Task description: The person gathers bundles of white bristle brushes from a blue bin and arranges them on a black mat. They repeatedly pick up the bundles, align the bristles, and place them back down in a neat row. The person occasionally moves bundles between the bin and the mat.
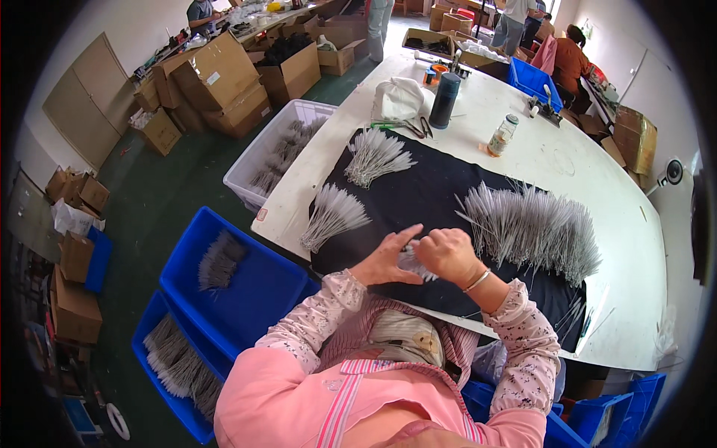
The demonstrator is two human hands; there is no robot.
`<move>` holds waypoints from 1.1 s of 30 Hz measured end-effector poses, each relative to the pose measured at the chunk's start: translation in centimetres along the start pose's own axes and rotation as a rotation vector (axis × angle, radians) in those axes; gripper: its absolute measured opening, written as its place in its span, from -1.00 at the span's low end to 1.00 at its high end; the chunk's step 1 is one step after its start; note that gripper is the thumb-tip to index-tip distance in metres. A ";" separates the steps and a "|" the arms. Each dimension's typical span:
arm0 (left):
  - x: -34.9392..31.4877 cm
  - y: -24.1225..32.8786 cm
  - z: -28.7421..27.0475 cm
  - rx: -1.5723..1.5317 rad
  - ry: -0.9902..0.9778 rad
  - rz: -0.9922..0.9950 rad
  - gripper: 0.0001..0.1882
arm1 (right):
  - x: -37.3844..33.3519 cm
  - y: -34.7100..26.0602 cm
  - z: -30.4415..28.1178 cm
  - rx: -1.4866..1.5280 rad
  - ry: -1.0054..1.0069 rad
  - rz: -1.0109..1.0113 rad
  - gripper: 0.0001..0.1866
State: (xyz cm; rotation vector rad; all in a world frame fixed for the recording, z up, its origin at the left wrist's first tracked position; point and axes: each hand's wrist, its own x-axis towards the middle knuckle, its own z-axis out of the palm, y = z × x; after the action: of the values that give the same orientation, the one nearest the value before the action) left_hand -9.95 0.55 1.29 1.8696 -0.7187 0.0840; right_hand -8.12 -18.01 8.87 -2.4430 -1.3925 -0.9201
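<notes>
At the near edge of a black cloth [433,179], a bundle of thin wire brushes with pale bristles [411,263] is between my hands. My left hand [385,260] curves around the bundle from the left, thumb and fingers on either side. My right hand [452,257] is closed at the bundle's right side; what its fingers pinch is hidden. Left of my hands lies a fanned bunch of brushes [334,215], with another bunch [377,157] farther back. A large pile of loose brushes [534,230] covers the cloth's right side.
On the white table [620,224] stand a dark cylinder [445,101], a glass jar [503,135] and green-handled pliers [399,125]. Blue bins [239,299] and a clear tub [243,160] with brushes are at the left. Cardboard boxes [220,75] and other people [573,63] are beyond.
</notes>
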 end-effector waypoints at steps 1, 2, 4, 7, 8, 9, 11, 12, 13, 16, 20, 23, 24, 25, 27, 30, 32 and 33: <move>-0.5 -0.5 -0.3 -0.009 -0.015 0.020 0.02 | -0.6 0.0 -0.4 -0.026 0.021 0.036 -0.74; -0.5 -1.4 -0.9 -0.020 -0.032 0.041 0.11 | -0.4 0.7 -1.1 0.002 0.084 0.076 -0.71; -1.1 -1.8 -2.1 -0.134 -0.063 -0.065 0.21 | -0.4 1.9 -2.1 0.001 0.192 0.152 -0.69; -1.9 -2.2 -2.9 -0.193 -0.102 -0.252 0.28 | -0.9 3.4 -3.9 0.077 0.411 0.435 -0.71; -1.9 -1.7 -2.7 -0.250 -0.082 -0.291 0.31 | -1.4 4.0 -4.3 0.095 0.508 0.624 -0.70; -2.0 -2.1 -2.6 -0.193 -0.075 -0.262 0.32 | -1.6 4.3 -4.6 0.265 0.607 0.893 -0.67; -1.9 -0.8 -2.0 -0.249 -0.070 -0.314 0.29 | -3.2 5.4 -3.7 0.595 0.847 1.154 -0.64; -1.8 -0.3 -1.0 -0.312 -0.057 -0.356 0.27 | -5.0 5.8 -2.0 0.768 0.918 1.291 -0.62; -2.0 0.2 -0.1 -0.368 -0.030 -0.410 0.26 | -4.5 4.3 -1.4 0.958 0.968 1.436 -0.68; -1.5 2.9 3.4 -0.454 0.004 -0.495 0.15 | -5.0 0.1 2.0 1.672 0.998 1.840 -0.79; -1.3 3.2 8.0 -0.628 0.114 -0.495 -0.23 | -6.3 -6.8 5.6 2.042 0.905 1.589 -0.71; -1.5 4.0 8.8 -0.389 0.169 -0.462 -0.48 | -5.3 -10.3 6.6 1.893 1.095 1.509 -0.70; -1.5 3.9 9.7 -0.351 0.307 -0.386 -0.64 | -5.1 -10.7 6.3 1.849 1.095 1.535 -0.71; -1.8 3.6 9.8 -0.303 0.302 -0.350 -0.63 | -5.1 -10.8 6.1 1.824 1.086 1.563 -0.71; -1.9 3.7 9.7 -0.209 0.290 -0.275 -0.62 | -5.3 -10.7 5.4 1.773 1.059 1.614 -0.72; -2.0 5.0 8.7 -0.181 0.238 -0.215 -0.66 | -6.3 -10.6 5.1 1.670 0.983 1.679 -0.74; -1.9 4.9 7.9 -0.397 0.179 -0.319 -0.65 | -7.7 -10.5 5.6 1.518 0.902 1.560 -0.78; -1.9 5.0 7.1 -0.500 0.159 -0.370 -0.64 | -7.6 -10.3 5.1 1.378 0.849 1.513 -0.80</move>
State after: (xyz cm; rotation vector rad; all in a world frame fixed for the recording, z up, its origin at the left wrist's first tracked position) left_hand -15.94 -5.98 1.68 1.4638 -0.2431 -0.1694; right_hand -17.28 -15.57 -1.07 -1.0468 0.3208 -0.2186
